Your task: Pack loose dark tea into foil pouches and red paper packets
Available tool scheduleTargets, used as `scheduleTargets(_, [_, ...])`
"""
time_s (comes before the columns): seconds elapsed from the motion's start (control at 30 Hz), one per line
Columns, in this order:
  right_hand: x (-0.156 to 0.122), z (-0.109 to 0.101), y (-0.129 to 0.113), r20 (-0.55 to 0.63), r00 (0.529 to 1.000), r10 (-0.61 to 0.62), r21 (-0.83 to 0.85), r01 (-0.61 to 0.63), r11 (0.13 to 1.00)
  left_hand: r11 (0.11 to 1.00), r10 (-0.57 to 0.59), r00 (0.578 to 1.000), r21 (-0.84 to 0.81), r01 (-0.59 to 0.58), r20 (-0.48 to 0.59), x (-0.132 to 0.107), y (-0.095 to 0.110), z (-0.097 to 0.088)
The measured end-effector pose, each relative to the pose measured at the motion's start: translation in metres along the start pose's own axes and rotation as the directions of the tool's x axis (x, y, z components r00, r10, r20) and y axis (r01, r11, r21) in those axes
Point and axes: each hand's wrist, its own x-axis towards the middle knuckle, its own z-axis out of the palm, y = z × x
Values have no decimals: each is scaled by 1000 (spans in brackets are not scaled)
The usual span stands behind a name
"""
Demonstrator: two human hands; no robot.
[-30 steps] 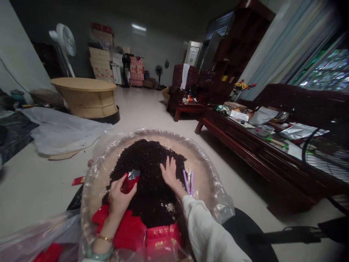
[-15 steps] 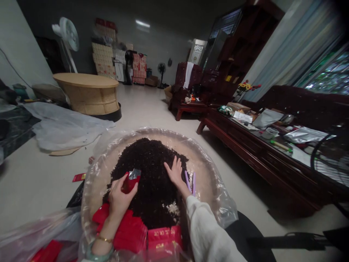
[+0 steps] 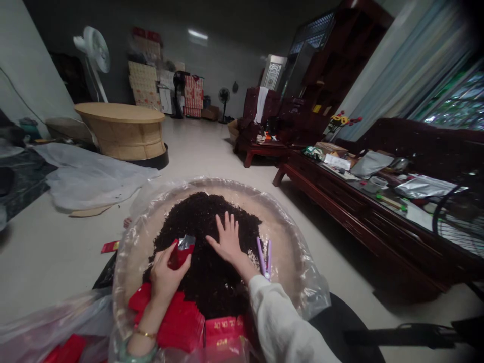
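Note:
My left hand (image 3: 166, 275) grips a small red packet (image 3: 180, 254) with a silvery inside at its open mouth, held over the left part of a heap of dark loose leaves (image 3: 204, 217), which looks like tea. My right hand (image 3: 229, 242) is spread flat, palm down, over the middle of the heap; whether it touches the leaves I cannot tell. The heap lies in a wide round tray (image 3: 291, 242) lined with clear plastic. Right of that hand, a purple tong-like tool (image 3: 266, 259) lies on the tray. Several red packets (image 3: 181, 322) are piled at the near edge.
A red packet (image 3: 110, 246) lies on the floor left of the tray. Plastic sheeting (image 3: 98, 174) spreads near a round woven stand (image 3: 128, 133). A long dark wooden table (image 3: 340, 201) holding bags and boxes runs along the right. A black fan (image 3: 463, 222) stands at the right edge.
My right hand has moved left across the heap, its fingers spreading wider, and more of the purple tool shows. My left hand holds the packet in nearly the same place.

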Motion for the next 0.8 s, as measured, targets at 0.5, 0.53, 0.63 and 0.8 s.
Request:
scheduleTargets(0.5, [-10,-14,-38,100,943,-316,-37,321,946,1000,-16,1000,-17,16,0,0,1,-1])
scheduleTargets(0.53, [-8,-14,-39,93,951,-295,-42,300,953,1000,-12,1000,-20,12,-1,0,1,-1])
scheduleTargets(0.63, [-3,-13,-42,133,948,-291,-60,300,952,1000,1,1000,-22,-1,-7,1,1,-1])
scheduleTargets(0.8, [-9,-2,-50,187,835,-517,-83,538,839,1000,-5,1000,0,5,-17,1,1,-1])
